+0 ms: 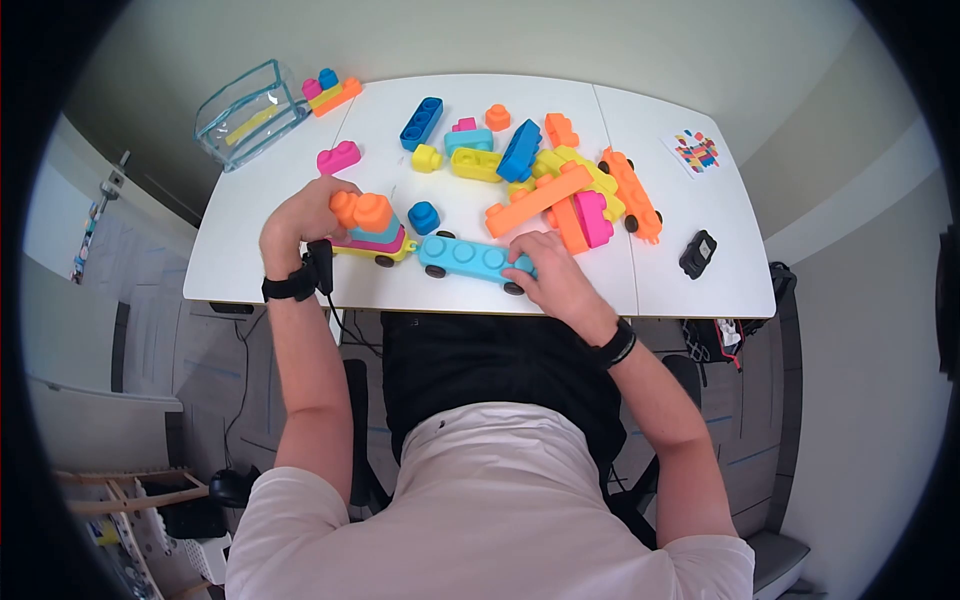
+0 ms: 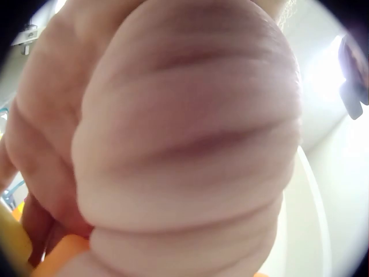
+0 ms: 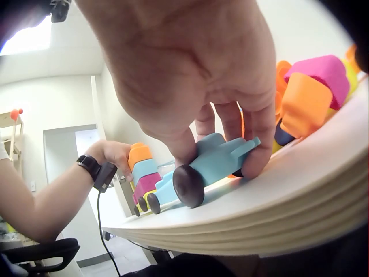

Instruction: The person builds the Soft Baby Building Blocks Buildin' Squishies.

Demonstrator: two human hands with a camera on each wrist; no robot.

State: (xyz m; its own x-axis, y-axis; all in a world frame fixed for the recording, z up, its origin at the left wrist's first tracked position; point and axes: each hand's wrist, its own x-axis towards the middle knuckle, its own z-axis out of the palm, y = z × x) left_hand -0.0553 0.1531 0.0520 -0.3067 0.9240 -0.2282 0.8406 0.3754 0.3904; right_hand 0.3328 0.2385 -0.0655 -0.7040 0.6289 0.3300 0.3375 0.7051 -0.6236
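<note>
A light-blue wheeled toy wagon (image 1: 465,257) with round studs stands near the table's front edge. My right hand (image 1: 555,275) grips its right end, thumb on one side and fingers on the other in the right wrist view. At its left end it meets a yellow wheeled base (image 1: 398,252), which carries a stack of building blocks: pink, light blue, and an orange block (image 1: 365,211) on top. My left hand (image 1: 300,222) holds this stack from the left. The palm (image 2: 184,138) fills the left wrist view and hides most of the grip.
Behind the wagon sits a dark-blue block (image 1: 423,217). Several blocks lie heaped at centre right, beside an orange wheeled wagon (image 1: 630,195). A clear zip bag (image 1: 250,120) stands back left, a pink block (image 1: 339,157) before it. A black device (image 1: 697,254) and picture card (image 1: 697,152) lie right.
</note>
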